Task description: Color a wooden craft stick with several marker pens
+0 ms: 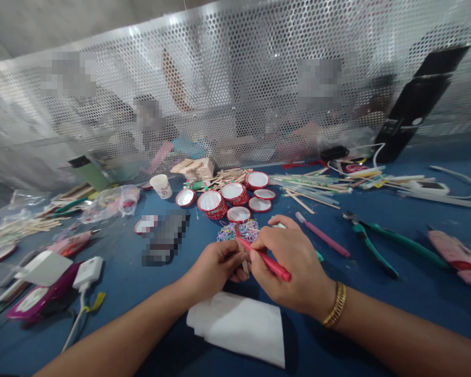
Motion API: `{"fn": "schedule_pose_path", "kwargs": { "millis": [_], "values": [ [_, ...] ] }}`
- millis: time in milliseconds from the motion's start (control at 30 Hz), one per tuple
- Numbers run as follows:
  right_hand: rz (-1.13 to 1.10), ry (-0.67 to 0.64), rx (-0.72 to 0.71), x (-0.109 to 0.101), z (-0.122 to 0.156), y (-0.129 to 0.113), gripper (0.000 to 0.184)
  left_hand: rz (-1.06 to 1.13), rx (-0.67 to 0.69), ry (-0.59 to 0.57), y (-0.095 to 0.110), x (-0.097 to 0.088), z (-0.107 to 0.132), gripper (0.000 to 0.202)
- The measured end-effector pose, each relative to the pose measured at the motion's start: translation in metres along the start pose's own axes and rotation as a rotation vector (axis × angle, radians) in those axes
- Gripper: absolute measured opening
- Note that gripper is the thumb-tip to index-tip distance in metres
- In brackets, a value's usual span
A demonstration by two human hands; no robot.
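Note:
My left hand [220, 264] pinches a thin flat wooden stick [245, 266], whose upper end looks reddish. My right hand [294, 259] grips a red pen [275, 265], its tip close to or touching the stick; the exact contact is too small to tell. Just beyond my fingers lies a heap of small coloured rubber bands [225, 232]. Past them stand round red-rimmed mirrors [210, 200], some stacked. A folded white tissue [239, 327] rests on the blue table below my hands.
Green-handled pliers [371, 246] and a pink pen [327, 236] lie to the right. Further right is a pink tool [461, 256]. A blurred dark phone [167, 235], paper cup [161, 187] and white charger [47, 267] are left. A perforated metal screen [243, 78] borders the back.

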State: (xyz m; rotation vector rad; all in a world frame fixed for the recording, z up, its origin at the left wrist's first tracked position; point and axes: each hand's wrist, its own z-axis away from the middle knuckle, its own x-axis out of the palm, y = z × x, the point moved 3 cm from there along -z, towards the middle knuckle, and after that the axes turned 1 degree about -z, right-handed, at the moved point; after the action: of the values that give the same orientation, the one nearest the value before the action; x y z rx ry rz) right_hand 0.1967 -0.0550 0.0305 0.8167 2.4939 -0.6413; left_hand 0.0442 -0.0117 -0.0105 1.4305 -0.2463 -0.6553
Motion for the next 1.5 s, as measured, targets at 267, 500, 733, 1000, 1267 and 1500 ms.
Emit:
{"fn": "schedule_pose_path", "kwargs": {
  "millis": [267,500,733,1000,1267,1500],
  "values": [
    [0.004,-0.02,0.022,-0.0001,-0.0012,0.0,0.008,0.002,-0.016,0.003,0.0004,-0.0002,0.0007,0.045],
    [0.02,-0.031,0.047,-0.0005,-0.0015,0.0007,0.009,0.022,-0.021,-0.006,0.0005,0.0005,-0.0001,0.049],
    [0.036,-0.016,0.067,-0.0003,-0.0015,0.0059,0.01,0.03,-0.043,0.005,0.0046,0.0,0.0012,0.054],
    [-0.007,0.013,0.023,-0.0029,-0.0007,0.001,0.007,0.077,-0.041,0.009,0.0012,0.0008,-0.0002,0.047],
    [-0.001,-0.002,0.002,-0.0005,-0.0005,-0.0001,0.006,0.021,-0.016,-0.001,-0.0003,-0.0001,0.0006,0.046],
    [0.005,-0.024,0.031,0.0,-0.0007,0.0014,0.007,0.057,-0.018,0.002,0.0006,0.0008,0.0001,0.047]
  ]
}}
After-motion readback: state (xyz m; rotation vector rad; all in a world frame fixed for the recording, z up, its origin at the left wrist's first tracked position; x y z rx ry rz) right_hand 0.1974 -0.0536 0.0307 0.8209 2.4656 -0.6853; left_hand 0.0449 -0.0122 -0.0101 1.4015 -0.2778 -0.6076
